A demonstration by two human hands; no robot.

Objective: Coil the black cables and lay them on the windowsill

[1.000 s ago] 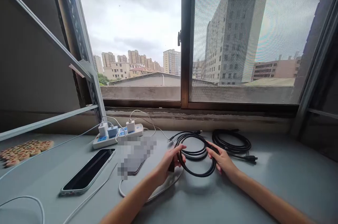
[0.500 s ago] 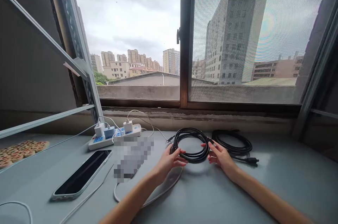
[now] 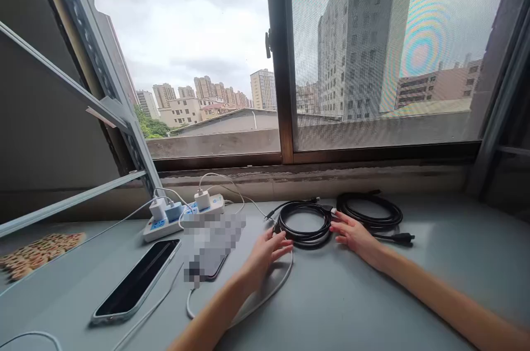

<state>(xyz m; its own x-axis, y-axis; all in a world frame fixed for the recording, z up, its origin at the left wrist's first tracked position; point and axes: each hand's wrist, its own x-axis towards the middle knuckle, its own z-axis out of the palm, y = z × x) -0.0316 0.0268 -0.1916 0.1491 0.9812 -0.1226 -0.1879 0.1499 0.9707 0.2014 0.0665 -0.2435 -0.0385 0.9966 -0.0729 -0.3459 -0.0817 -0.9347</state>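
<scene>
A coiled black cable (image 3: 304, 222) lies flat on the grey table (image 3: 331, 296) near the window. My left hand (image 3: 266, 251) rests open just left of the coil, fingers stretched toward its edge. My right hand (image 3: 354, 235) lies open at the coil's right side, fingertips near its rim. Neither hand grips anything. A second coiled black cable (image 3: 370, 213) with a plug sits just beyond my right hand.
A white power strip (image 3: 182, 213) with chargers stands at the back left. A black phone (image 3: 138, 279) and a blurred object (image 3: 211, 249) lie left of my hands, with a white cable (image 3: 256, 298) looping under my left wrist. Round biscuits (image 3: 35, 249) sit far left.
Both hands carried the black coil away from me, set it flat on the table beside the other coil, and let go. Their fingers have opened.
</scene>
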